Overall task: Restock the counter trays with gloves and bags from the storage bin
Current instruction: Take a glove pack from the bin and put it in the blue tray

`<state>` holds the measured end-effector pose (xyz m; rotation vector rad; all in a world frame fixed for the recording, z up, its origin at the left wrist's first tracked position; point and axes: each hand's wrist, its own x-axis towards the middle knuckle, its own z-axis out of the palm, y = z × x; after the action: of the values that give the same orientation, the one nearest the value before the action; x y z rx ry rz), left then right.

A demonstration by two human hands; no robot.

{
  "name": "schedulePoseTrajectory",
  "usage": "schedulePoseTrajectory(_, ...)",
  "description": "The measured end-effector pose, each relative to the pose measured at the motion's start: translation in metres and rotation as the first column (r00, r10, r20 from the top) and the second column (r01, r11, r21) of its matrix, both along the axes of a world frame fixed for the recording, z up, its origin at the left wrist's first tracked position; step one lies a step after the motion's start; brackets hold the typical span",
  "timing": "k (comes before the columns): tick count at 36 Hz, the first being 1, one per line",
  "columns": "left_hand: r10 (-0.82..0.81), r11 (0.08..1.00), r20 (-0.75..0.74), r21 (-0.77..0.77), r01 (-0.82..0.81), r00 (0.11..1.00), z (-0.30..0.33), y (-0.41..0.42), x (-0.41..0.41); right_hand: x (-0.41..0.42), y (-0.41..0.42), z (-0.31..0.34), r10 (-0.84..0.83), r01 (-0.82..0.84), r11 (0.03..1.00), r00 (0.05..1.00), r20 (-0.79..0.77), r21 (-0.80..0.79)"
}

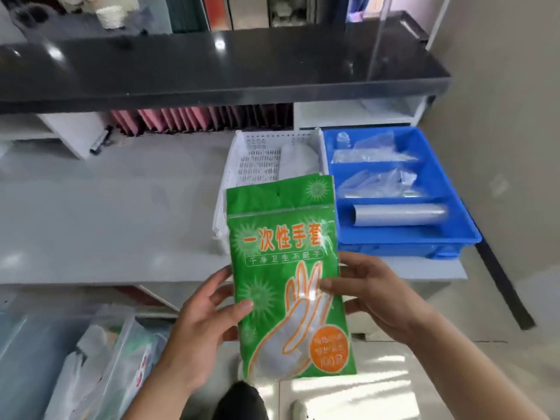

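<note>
We hold a green packet of disposable gloves (288,277) upright in front of us, both hands on its lower half: our left hand (203,325) pinches the left edge with the thumb across the printed face, and our right hand (375,295) pinches the right edge the same way, fingers curled behind. The packet hangs in the air over the near edge of the pale bench (106,213), apart from it. We judge this to be the carrying step, the packet out of the storage bin (100,368) at seven o'clock and not yet set down. At twelve o'clock from the packet stands the white perforated basket (257,159), partly hidden behind the packet's top; just beside it at two o'clock sits the blue divided tray (460,213), with loose clear bags in its two far compartments and a roll of clear bags (400,215) in the near one. The next move calls for lifting the packet forward over a rim, and the basket looks the roomier home, though we cannot tell its contents fully. The dark upper counter shelf (212,71) overhangs the far side, so headroom shrinks toward twelve o'clock; the bench lies open toward ten o'clock.
</note>
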<state>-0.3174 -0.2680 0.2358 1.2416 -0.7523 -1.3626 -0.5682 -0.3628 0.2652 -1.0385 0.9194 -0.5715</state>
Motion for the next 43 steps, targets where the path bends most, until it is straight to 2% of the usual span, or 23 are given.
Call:
schedulePoseTrajectory(7,-0.164,0.986,0.013,-0.041,0.165,0.986,0.014,-0.066,-0.01,-0.022,-0.033,0.016,-0.102,0.102,0.995,0.993,0.054,0.01)
schedulePoseTrajectory(13,-0.269,0.957,-0.023,-0.121,0.265,0.963,0.028,-0.138,-0.013,-0.029,-0.07,0.045,-0.22,0.225,0.97,0.974,0.056,-0.091)
schedulePoseTrajectory(17,-0.34,0.933,-0.067,-0.152,0.327,0.938,0.035,-0.191,-0.023,-0.037,-0.098,0.065,-0.296,0.291,0.939,0.955,-0.001,-0.184)
schedulePoseTrajectory(21,-0.418,0.901,-0.093,-0.169,0.4,0.903,0.04,-0.235,-0.041,-0.048,-0.122,0.078,-0.432,0.408,0.871,0.901,-0.03,-0.273)
schedulePoseTrajectory(24,-0.416,0.903,-0.079,-0.156,0.401,0.906,0.042,-0.261,-0.058,-0.05,-0.138,0.086,-0.535,0.501,0.796,0.845,-0.007,-0.341)
schedulePoseTrajectory(27,-0.397,0.91,-0.079,-0.166,0.381,0.914,0.043,-0.282,-0.077,-0.053,-0.156,0.098,-0.565,0.512,0.738,0.825,0.012,-0.439)
schedulePoseTrajectory(30,-0.389,0.91,0.008,-0.153,0.386,0.921,0.045,-0.299,-0.087,-0.062,-0.176,0.11,-0.577,0.402,0.67,0.811,-0.099,-0.624)
schedulePoseTrajectory(34,-0.378,0.897,0.174,-0.174,0.406,0.909,0.039,-0.313,-0.082,-0.088,-0.209,0.12,-0.668,0.119,0.552,0.656,-0.352,-0.825)
schedulePoseTrajectory(39,-0.34,0.915,0.342,-0.095,0.392,0.876,0.025,-0.315,-0.081,-0.113,-0.255,0.114,-0.738,-0.25,0.471,0.414,-0.533,-0.846)
schedulePoseTrajectory(41,-0.365,0.902,0.444,-0.049,0.429,0.818,0.019,-0.31,-0.086,-0.116,-0.272,0.107,-0.737,-0.403,0.402,0.39,-0.552,-0.822)
schedulePoseTrajectory(43,-0.387,0.891,0.51,-0.009,0.454,0.768,0.016,-0.304,-0.092,-0.117,-0.291,0.095,-0.719,-0.531,0.307,0.414,-0.558,-0.79)
